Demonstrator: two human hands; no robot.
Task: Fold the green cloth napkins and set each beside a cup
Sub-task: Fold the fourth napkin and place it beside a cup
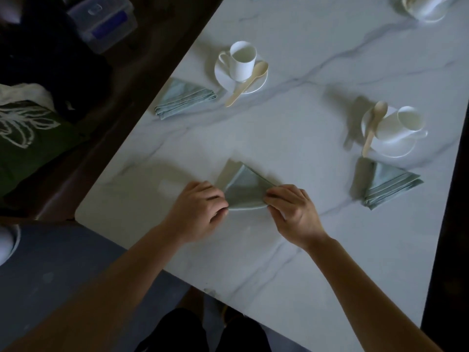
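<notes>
The napkin [245, 190] we were folding lay on the marble table [304, 250], near its front edge, already brought into a triangle with its point away from us and its long folded edge toward us. Our left hand [200, 212] had its fingers curled shut, pinching the napkin's left corner, and our right hand [291, 209] did the same at the right corner, fingers closed on the cloth with the knuckles up. Both hands rested low against the tabletop. Two more napkins sat folded and apart from our hands. The left napkin [184, 99] lay by the table's left edge, just beside a saucer [223, 77] carrying an upright white cup [242, 60], with a pale spoon [247, 83] propped across the saucer's rim and its handle reaching onto the table. The right napkin [390, 188], a layered triangle, lay just in front of a second saucer [396, 148], where a second cup [401, 123] looked tilted toward us and a second spoon [374, 125] leaned over the rim. A third cup [423, 6] showed only in part at the far right corner.
</notes>
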